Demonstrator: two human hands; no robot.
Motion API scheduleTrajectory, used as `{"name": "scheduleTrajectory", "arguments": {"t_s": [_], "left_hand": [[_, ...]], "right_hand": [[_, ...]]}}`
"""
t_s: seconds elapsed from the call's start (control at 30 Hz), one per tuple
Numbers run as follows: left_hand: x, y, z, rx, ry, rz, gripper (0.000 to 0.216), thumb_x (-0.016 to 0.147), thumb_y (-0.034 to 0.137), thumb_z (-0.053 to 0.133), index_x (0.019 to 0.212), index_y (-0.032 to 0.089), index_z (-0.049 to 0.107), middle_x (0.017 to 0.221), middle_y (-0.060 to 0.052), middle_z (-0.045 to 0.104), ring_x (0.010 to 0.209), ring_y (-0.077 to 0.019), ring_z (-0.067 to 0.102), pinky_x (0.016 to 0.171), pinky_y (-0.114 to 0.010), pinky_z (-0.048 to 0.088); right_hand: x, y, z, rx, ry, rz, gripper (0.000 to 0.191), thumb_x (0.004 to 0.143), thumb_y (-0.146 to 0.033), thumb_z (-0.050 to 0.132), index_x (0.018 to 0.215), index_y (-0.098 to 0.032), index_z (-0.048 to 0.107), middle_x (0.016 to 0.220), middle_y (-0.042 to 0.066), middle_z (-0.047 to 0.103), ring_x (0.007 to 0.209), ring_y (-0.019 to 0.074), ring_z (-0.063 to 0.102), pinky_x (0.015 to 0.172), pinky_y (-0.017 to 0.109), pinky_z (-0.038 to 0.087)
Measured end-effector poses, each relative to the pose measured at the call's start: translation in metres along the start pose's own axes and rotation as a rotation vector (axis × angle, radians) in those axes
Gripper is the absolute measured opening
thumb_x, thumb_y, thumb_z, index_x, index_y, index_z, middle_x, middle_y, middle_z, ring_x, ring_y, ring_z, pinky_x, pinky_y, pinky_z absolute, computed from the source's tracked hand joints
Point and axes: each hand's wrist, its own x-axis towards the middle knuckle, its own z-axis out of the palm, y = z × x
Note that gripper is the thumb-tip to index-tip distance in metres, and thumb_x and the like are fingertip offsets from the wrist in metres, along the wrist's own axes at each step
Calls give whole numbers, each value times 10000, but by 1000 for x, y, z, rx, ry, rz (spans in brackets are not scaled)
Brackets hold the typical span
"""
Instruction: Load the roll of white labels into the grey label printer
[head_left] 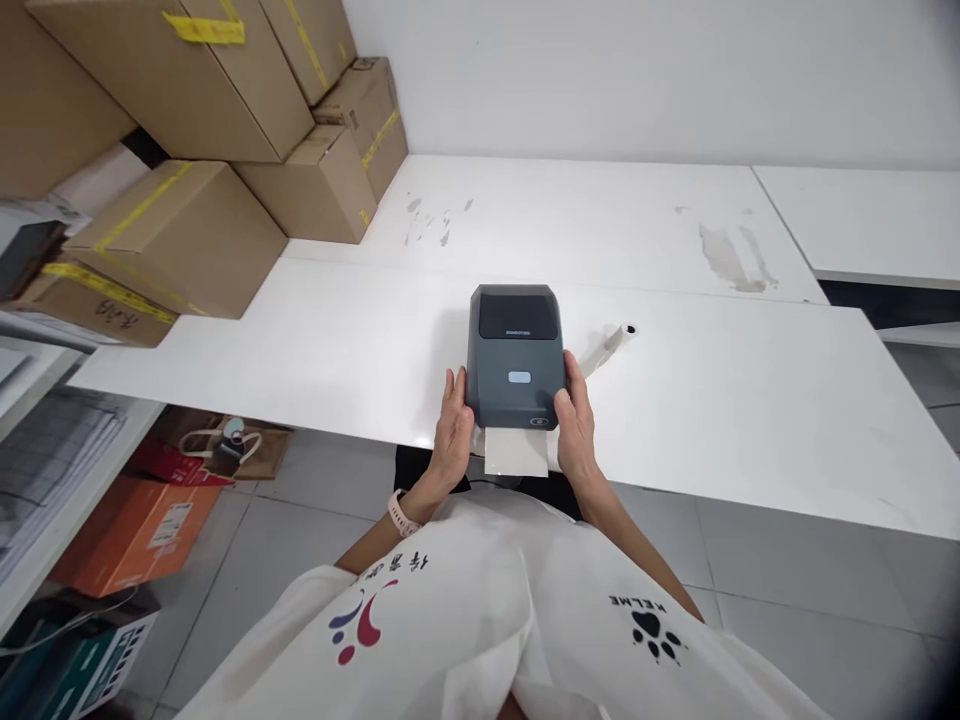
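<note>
A dark grey label printer [516,385] sits near the front edge of the white table, directly in front of me. It has a dark window on top and a pale button in the middle. My left hand [453,435] presses its fingers along the printer's left side. Opposite it, my right hand [576,425] grips the right side, thumb resting at the front right corner. From the printer's front a blank white label strip [516,453] sticks out between my hands. To the right of the printer lies a thin white roll [615,341] with a dark hollow end.
Cardboard boxes with yellow tape [180,235] are stacked at the table's left end. The white table [750,400] has worn patches towards the back wall. Below on the left are a shelf [67,450], an orange box [139,530] and a bag [255,460].
</note>
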Motion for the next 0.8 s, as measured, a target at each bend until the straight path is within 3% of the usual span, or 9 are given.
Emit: {"name": "scheduleTrajectory", "arguments": {"t_s": [0.17,0.3,0.37,0.43,0.53,0.67,0.8], "left_hand": [[2,9,0,-35,21,-35,704,1019,705,213,1643,387,284,1790,48,85,1661,-259,60,1354,-472,178],[21,26,-2,-77,56,115,666,1029,689,205,1623,414,327,1779,61,159,1655,-259,131,1327,-457,269],[40,35,-5,-79,63,215,637,1036,670,255,1615,420,338,1764,53,235,1645,-251,187,1327,-453,265],[63,40,-7,-23,80,257,632,1015,647,417,1601,414,363,1738,36,318,1638,-266,215,1328,-464,254],[92,35,-8,83,87,158,673,982,585,552,1595,380,367,1727,-19,337,1618,-318,259,1299,-526,288],[107,19,-5,129,-36,-60,784,941,424,633,1633,323,279,1738,-83,298,1604,-363,278,1245,-550,371],[107,16,1,76,-52,-91,822,902,261,600,1642,277,245,1734,-91,306,1575,-340,346,1216,-501,426]], "right_hand": [[6,6,-3,47,-1,-52,646,1038,-643,336,1623,-370,339,1725,-2,330,1607,280,288,1310,556,278],[28,-6,-8,-68,18,-170,663,1045,-662,218,1644,-381,267,1725,-2,311,1606,291,288,1296,551,311],[53,-18,-8,-168,29,-285,695,1035,-689,166,1662,-390,190,1730,4,276,1621,301,246,1299,552,297],[86,-32,-6,-257,52,-415,730,1024,-705,107,1679,-385,56,1727,25,255,1635,314,194,1301,581,263],[144,-51,0,-336,109,-538,726,1030,-681,54,1668,-374,-104,1721,43,233,1641,332,159,1292,635,219],[212,-62,10,-279,132,-513,707,1033,-692,121,1662,-410,-33,1748,23,167,1632,344,186,1286,657,197],[257,-61,13,-302,95,-523,745,1019,-731,153,1662,-400,-26,1703,65,285,1605,336,271,1257,633,292]]}}
